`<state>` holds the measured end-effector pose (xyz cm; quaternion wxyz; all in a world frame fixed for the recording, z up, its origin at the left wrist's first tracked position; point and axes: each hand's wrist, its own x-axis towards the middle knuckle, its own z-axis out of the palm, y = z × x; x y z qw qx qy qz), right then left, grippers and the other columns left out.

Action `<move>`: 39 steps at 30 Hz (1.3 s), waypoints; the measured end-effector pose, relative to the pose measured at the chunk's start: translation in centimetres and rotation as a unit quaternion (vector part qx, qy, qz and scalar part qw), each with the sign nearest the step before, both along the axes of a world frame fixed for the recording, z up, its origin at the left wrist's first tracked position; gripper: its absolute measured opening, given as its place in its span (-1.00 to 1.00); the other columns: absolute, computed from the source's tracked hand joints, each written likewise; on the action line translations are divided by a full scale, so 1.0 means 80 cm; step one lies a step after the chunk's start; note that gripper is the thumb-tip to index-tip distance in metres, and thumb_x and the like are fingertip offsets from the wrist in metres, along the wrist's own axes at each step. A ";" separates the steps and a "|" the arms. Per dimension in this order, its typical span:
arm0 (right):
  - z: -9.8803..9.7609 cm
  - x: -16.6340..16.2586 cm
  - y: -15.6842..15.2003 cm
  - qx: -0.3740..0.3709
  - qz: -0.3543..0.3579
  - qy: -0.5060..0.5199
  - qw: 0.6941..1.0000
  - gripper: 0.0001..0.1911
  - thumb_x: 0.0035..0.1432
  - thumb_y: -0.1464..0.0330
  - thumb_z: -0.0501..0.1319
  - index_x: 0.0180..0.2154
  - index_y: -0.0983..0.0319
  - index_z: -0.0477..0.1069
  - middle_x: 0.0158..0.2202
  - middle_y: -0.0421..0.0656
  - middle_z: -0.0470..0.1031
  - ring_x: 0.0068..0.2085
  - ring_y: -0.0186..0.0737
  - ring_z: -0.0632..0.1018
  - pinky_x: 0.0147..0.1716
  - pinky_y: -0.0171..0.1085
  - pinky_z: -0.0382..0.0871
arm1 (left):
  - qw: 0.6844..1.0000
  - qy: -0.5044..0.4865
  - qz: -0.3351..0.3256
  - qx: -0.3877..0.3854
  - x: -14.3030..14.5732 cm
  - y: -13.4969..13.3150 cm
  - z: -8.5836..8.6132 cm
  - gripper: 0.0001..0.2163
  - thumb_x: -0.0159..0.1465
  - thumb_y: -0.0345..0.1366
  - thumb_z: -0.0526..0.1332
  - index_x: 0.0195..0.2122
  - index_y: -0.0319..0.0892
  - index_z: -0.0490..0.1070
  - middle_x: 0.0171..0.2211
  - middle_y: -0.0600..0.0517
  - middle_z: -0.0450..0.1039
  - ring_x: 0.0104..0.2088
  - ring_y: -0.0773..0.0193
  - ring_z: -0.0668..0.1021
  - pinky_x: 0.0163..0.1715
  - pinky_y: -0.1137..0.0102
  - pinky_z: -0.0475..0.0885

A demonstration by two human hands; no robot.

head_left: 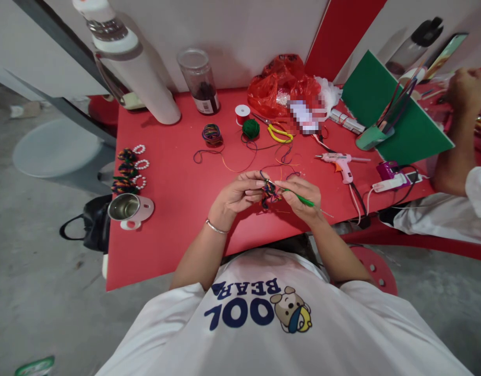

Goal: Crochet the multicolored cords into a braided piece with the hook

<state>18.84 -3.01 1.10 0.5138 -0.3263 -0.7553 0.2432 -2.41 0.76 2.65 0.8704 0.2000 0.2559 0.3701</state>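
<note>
Between my hands is a small multicoloured crochet piece (270, 194), dark with red, orange and green yarn. My left hand (240, 192) pinches its left edge, fingers closed, with a loop of yarn over a finger. In my right hand (301, 197) is a crochet hook (303, 199) with a green handle, its tip at the top of the piece. Strands of yarn run from the work back over the red table to a multicoloured yarn ball (212, 134). Close to that lies a green yarn ball (250, 128).
Behind my hands are yellow-handled pliers (280, 133), a ribbon spool (242, 114) and a red plastic bag (275, 86). A pink glue gun (341, 164) and power strip (397, 182) lie right. Left stand a mug (131, 208), a large bottle (146, 78) and beaded crochet pieces (127, 169). A co-worker's arm (457, 130) is at far right.
</note>
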 end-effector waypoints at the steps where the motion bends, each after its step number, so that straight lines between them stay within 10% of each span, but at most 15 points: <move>1: -0.001 -0.002 -0.001 0.007 -0.003 0.003 1.000 -0.66 0.43 0.32 0.25 0.17 0.06 0.60 -0.23 -0.14 0.64 -0.27 -0.26 0.61 -0.25 -0.25 0.50 | 1.000 -0.003 0.002 -0.001 0.001 0.000 -0.001 -0.83 0.04 -0.64 0.42 -0.34 -0.35 0.63 -0.62 0.15 0.30 -0.72 0.65 0.14 -0.71 0.69 0.02; 22: -0.034 -0.028 0.001 0.036 -0.159 -0.011 0.987 -0.55 0.47 -0.01 0.10 0.06 0.04 0.65 -0.17 -0.09 0.58 -0.15 -0.10 0.58 -0.12 -0.05 0.50 | 0.994 0.033 0.065 0.080 0.010 -0.010 -0.005 -0.17 -0.02 -0.49 0.60 0.31 -0.15 0.43 -0.45 0.10 0.58 -0.69 0.59 0.24 -0.69 0.60 -0.03; 39: -0.027 -0.025 0.007 0.045 -0.182 -0.013 0.982 -0.61 0.48 0.05 0.13 0.02 0.05 0.67 -0.21 -0.10 0.59 -0.16 -0.13 0.59 -0.12 -0.08 0.51 | 0.985 0.094 0.105 0.095 0.016 -0.009 -0.004 -0.25 -0.10 -0.40 0.66 0.16 -0.23 0.50 -0.49 0.12 0.58 -0.70 0.54 0.30 -0.70 0.53 -0.03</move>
